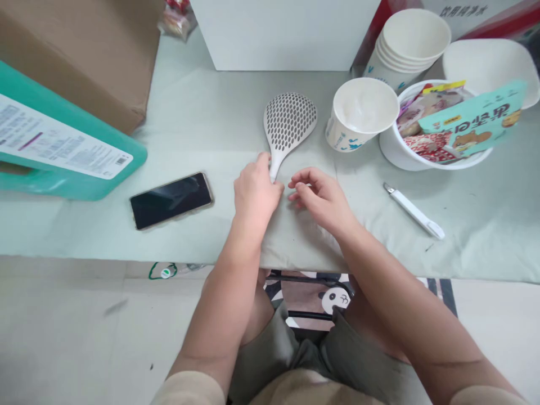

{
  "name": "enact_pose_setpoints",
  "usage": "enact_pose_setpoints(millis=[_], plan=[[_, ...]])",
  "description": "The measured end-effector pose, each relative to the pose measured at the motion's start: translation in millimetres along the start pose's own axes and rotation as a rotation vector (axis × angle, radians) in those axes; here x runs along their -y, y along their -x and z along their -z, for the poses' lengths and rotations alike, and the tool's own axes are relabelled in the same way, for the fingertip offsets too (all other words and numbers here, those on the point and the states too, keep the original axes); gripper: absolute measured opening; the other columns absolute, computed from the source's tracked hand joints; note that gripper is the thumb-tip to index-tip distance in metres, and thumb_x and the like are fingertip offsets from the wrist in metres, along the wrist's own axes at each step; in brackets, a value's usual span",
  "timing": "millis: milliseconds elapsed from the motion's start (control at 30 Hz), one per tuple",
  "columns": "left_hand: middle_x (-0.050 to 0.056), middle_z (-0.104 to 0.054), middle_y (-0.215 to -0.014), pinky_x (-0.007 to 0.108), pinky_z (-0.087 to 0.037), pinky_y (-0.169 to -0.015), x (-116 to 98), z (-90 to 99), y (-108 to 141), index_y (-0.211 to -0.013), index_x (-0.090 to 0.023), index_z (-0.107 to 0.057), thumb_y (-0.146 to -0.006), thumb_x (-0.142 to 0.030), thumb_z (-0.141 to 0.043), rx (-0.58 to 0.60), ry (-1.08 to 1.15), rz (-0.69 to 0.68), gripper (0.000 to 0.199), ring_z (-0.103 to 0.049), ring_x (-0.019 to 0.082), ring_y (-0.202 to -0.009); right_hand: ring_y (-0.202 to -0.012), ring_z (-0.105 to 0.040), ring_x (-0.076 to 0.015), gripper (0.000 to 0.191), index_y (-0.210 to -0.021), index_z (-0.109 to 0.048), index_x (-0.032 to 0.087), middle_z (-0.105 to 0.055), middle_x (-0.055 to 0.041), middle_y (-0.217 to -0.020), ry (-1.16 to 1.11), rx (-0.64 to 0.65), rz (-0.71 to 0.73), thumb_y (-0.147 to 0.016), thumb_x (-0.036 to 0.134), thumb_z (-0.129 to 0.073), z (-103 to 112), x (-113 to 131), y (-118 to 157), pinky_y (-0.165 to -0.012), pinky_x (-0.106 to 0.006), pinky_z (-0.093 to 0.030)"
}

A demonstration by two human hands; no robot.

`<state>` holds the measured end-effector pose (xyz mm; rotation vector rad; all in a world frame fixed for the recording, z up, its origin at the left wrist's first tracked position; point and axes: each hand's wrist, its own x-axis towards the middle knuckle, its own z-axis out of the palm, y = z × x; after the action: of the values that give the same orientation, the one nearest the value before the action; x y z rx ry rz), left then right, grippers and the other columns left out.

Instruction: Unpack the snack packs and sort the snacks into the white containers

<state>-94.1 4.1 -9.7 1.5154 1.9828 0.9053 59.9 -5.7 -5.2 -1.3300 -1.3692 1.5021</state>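
While left hand (255, 191) grasps strainer (287, 126), right hand (320, 197) hovers near table edge (304, 264).

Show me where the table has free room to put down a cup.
Bare cloth lies between the phone and the strainer, and right of the white tool. The far right is crowded: cups, snack bowl. Both hands fill the front middle.

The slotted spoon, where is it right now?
In the head view the slotted spoon lies mid-table, its handle under the left hand, with the single paper cup just to its right.
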Motion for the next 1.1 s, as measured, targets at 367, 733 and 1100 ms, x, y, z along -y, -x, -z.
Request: enact_pose_setpoints(millis=[367, 733, 1100], plan=[[-0.007, -0.046, -0.057, 0.026, -0.028, -0.051, -9.7, 36.8, -5.3, -0.077, -0.02, -0.06, -0.072, -0.009, -0.061, 0.124, 0.596, 0.247, 0.012, -0.038, 0.01, -0.05, -0.076, -0.073, -0.0147, 0.026, -0.105, -0.061, 0.021, -0.071, -0.0023, -0.09, -0.08, 0.281, -0.167, -0.09, 0.042, -0.067, -30.8, 9.2, 17.7, -0.07, -0.03, -0.061], [-0.005, -0.053, -0.071, 0.022, -0.037, -0.052, 15.2, 63.2, -19.9, -0.095, -0.021, -0.064, -0.081, -0.013, -0.065, -0.179, 0.909, 0.31, 0.016, -0.044, 0.008, -0.058, -0.061, -0.06, -0.0108, 0.028, -0.087, -0.056, 0.021, -0.063, 0.0027, -0.074, -0.143, 0.411, -0.095, -0.089, 0.047, -0.065, -95.7, 38.1, -15.9, -0.058, -0.027, -0.049], [0.011, -0.058, -0.157, 0.021, -0.05, -0.052, 27.0, 93.6, -32.3, -0.147, -0.018, -0.059, -0.099, -0.048, -0.04, -0.067, 1.417, 0.614, 0.06, -0.068, 0.026, -0.129, -0.051, -0.055, -0.0075, 0.018, -0.085, -0.053, 0.021, -0.063, 0.0053, -0.069, -0.341, 0.19, -0.253, -0.068, 0.027, -0.056, -140.4, 45.3, -74.5, -0.05, -0.024, -0.042]])
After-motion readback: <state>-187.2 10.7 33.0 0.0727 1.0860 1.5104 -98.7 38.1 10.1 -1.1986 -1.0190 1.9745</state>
